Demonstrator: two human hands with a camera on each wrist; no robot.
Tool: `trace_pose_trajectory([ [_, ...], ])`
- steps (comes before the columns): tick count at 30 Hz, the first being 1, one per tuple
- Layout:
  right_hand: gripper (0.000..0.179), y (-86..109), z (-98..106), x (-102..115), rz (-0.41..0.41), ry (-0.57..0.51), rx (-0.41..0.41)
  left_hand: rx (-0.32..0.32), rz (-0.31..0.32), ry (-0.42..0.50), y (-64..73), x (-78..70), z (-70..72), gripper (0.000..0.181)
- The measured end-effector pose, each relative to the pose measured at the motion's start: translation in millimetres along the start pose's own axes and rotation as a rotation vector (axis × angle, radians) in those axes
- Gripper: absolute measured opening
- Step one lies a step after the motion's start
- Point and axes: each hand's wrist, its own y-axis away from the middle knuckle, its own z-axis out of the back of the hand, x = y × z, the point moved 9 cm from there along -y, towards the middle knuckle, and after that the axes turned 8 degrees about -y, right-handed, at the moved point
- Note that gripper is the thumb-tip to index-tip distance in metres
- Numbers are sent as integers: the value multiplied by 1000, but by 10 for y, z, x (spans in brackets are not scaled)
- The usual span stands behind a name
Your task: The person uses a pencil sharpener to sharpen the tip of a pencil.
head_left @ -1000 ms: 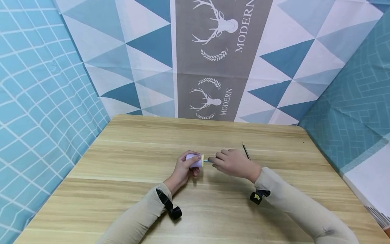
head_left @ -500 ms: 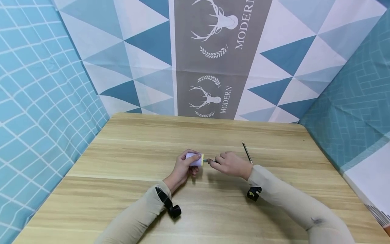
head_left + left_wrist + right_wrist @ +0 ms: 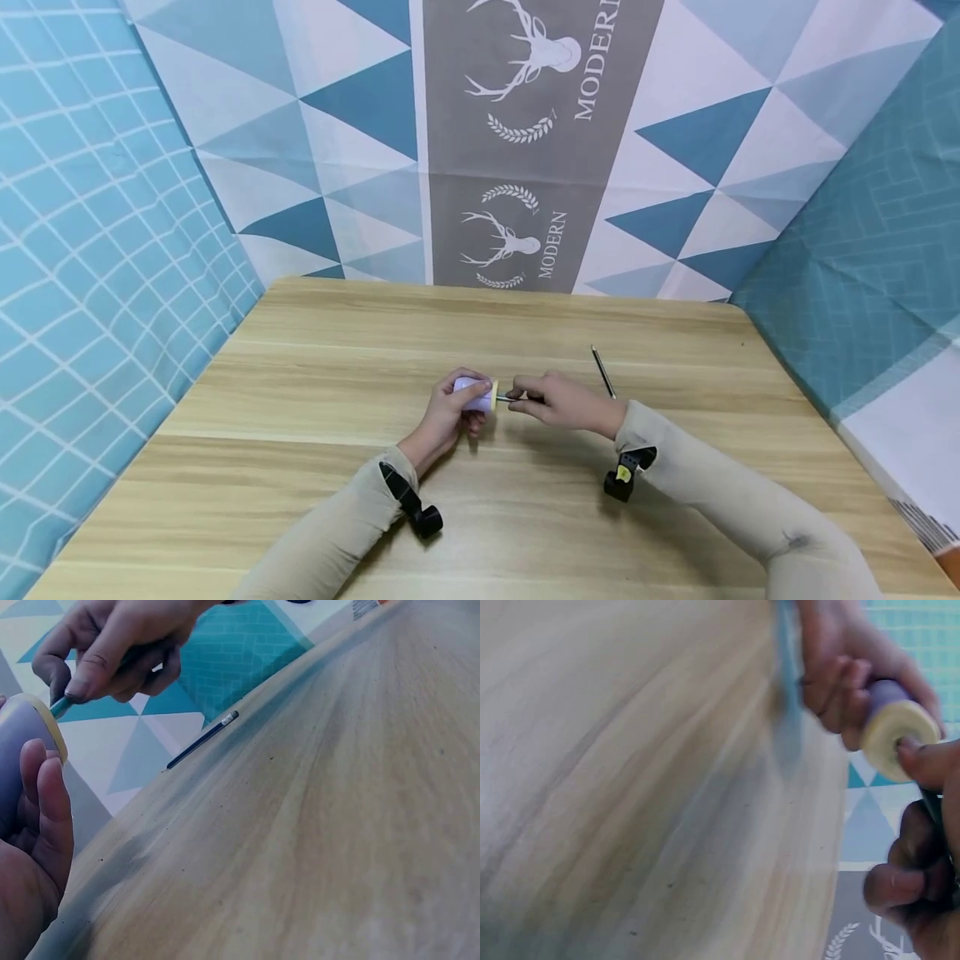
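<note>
My left hand (image 3: 442,414) grips a small purple pencil sharpener (image 3: 472,394), a cylinder with a pale yellow end ring (image 3: 879,754). That end faces my right hand (image 3: 567,402). Between its thumb and fingers, my right hand pinches a greenish pencil (image 3: 504,398). The pencil's front end meets the middle of the ring; its tip is hidden. In the left wrist view, only a short teal piece of the pencil (image 3: 60,708) shows between the fingers and the sharpener. Both hands are held above the table.
A second, dark pencil (image 3: 602,371) lies on the wooden table (image 3: 360,333) just beyond my right hand. Patterned cloth (image 3: 517,150) hangs behind the table's far edge. A black camera (image 3: 428,522) is strapped to my left wrist, another camera (image 3: 618,486) to my right.
My right hand has shifted slightly left and its fingers have changed their hold on the pencil, the wrist turning. My left hand keeps the sharpener nearly still.
</note>
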Motion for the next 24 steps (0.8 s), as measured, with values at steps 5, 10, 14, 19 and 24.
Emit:
trace_pose_trajectory([
  [5,11,33,-11,-194,-291,-308,27,24,-14,2,9,-7,-25,5],
  [10,16,89,-68,-351,-495,-651,32,43,-31,10,0,-13,-47,6],
  [14,14,101,-96,-377,-501,-673,26,42,-24,-12,12,-17,-30,6],
  [19,12,88,44,-200,-301,-196,-42,52,-17,-42,12,-45,-31,5],
  [24,29,105,114,57,-110,287,-73,51,-21,-49,2,-35,-34,7],
])
